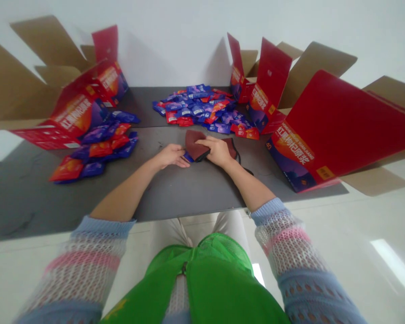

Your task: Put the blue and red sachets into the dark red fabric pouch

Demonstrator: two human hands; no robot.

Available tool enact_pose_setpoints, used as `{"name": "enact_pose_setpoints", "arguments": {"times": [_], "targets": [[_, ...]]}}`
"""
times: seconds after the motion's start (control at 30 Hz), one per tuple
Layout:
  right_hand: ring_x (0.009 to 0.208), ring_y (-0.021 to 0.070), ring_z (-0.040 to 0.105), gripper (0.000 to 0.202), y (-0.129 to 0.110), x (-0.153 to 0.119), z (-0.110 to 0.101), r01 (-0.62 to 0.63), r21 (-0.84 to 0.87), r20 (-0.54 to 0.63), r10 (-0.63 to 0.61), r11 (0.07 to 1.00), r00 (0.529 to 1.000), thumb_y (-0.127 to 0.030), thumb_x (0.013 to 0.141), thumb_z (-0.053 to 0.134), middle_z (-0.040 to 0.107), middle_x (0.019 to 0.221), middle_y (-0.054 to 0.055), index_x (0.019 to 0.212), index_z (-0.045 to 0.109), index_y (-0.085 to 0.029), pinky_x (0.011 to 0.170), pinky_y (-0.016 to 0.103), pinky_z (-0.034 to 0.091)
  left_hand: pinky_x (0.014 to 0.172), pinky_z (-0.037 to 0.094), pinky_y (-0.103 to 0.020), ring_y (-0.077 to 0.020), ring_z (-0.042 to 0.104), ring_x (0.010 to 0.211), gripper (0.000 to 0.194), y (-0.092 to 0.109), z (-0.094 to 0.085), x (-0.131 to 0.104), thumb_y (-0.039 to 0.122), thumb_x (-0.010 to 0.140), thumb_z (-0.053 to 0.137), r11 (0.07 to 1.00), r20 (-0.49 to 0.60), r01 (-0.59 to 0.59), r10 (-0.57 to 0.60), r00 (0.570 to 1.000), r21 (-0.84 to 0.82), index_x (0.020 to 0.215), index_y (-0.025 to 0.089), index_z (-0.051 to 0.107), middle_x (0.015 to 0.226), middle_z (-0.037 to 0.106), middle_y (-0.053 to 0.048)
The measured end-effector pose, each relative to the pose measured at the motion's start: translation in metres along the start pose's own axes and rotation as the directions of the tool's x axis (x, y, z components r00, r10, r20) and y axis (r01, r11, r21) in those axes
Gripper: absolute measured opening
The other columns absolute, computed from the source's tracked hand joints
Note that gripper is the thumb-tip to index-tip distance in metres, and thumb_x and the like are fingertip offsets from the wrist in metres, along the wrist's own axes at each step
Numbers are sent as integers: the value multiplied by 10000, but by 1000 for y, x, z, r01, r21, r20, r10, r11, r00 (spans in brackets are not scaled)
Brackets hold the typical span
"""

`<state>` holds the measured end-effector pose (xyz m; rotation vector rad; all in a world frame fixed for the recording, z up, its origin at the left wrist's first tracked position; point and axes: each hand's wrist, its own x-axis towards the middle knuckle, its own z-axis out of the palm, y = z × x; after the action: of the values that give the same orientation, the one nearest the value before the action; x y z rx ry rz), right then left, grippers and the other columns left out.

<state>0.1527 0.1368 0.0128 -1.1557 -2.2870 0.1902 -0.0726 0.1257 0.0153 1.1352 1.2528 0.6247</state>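
Near the middle of the table, my right hand (218,150) is closed on a folded brown cloth (193,143) with a dark edge. More of the cloth and a dark cord trail out behind that hand. My left hand (171,156) pinches a blue sachet (188,157), of which only a small part shows; the cloth covers or touches the rest. Just beyond the hands lies a large pile of blue and red sachets (197,105). A smaller heap of such sachets (103,141) rests to the left.
Open red cartons flank the grey table (178,191): a near left carton (70,112), a far left carton (111,83), a near right carton (310,135), a middle right carton (265,96) and a far right carton (239,76). Their flaps stick out. A white wall (175,40) stands behind.
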Motion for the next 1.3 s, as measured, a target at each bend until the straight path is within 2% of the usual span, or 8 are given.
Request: {"name": "enact_pose_setpoints", "arguments": {"times": [0.1,0.23,0.4,0.63,0.93,1.07,1.17,1.3], "targets": [[1072,216,649,456,-1,4,3,-10,-70,103,17,997,995,-166,860,545,702,1166,35,1281,673,-285,855,293,480,561,595,-264,-216,744,617,119,-1,0,1,152,960,533,1000,9,-8,8,1000,-14,873,120,607,710,736,-99],[1108,233,636,447,4,11,-2,-145,-176,162,174,974,971,-212,871,576,684,1224,38,1299,648,-319,879,318,489,616,611,-303,-231,748,642,122,-5,-3,5,231,941,604,1000,28,-4,4,1000,-24,929,113,633,736,746,-117],[1065,254,655,377,14,12,-7,-331,-267,77,363,905,929,-302,903,583,691,1182,66,1269,665,-330,870,354,515,644,613,-312,-242,754,673,211,-7,-7,8,281,924,643,1000,40,4,-3,999,-17,1033,100,639,735,746,-121],[1033,276,663,376,28,7,-13,-490,-277,-28,503,826,864,-280,913,539,683,1188,86,1257,677,-340,863,408,523,586,603,-261,-209,743,612,115,0,-2,1,224,944,606,999,24,22,-22,999,-30,912,114,611,679,726,-90],[1100,199,625,442,11,-2,-14,-242,-24,-105,238,970,966,-172,887,485,690,1183,29,1271,677,-278,908,287,463,573,602,-269,-227,747,621,82,-1,-1,2,190,941,588,1000,4,18,-18,1000,-16,933,112,612,678,726,-104],[1104,184,623,423,-11,-4,-2,-86,20,20,86,996,996,-194,893,512,692,1171,19,1269,681,-288,903,259,449,637,611,-306,-224,745,625,105,-2,-1,3,190,920,598,1000,-5,9,-9,1000,-2,930,103,657,745,751,-131],[1098,180,627,459,-19,-2,3,-6,12,194,4,1000,981,-183,890,525,692,1167,13,1310,652,-318,890,254,449,667,612,-317,-226,745,635,148,-3,-1,4,214,901,629,1000,-14,-6,6,1000,-4,958,92,691,754,759,-145],[1081,192,640,502,-15,3,1,-35,-54,254,47,998,966,-173,869,544,693,1158,3,1330,627,-354,865,272,466,653,611,-308,-227,750,645,143,-5,-2,6,208,900,630,1000,30,0,1,1000,-29,975,98,683,778,764,-145]]}}
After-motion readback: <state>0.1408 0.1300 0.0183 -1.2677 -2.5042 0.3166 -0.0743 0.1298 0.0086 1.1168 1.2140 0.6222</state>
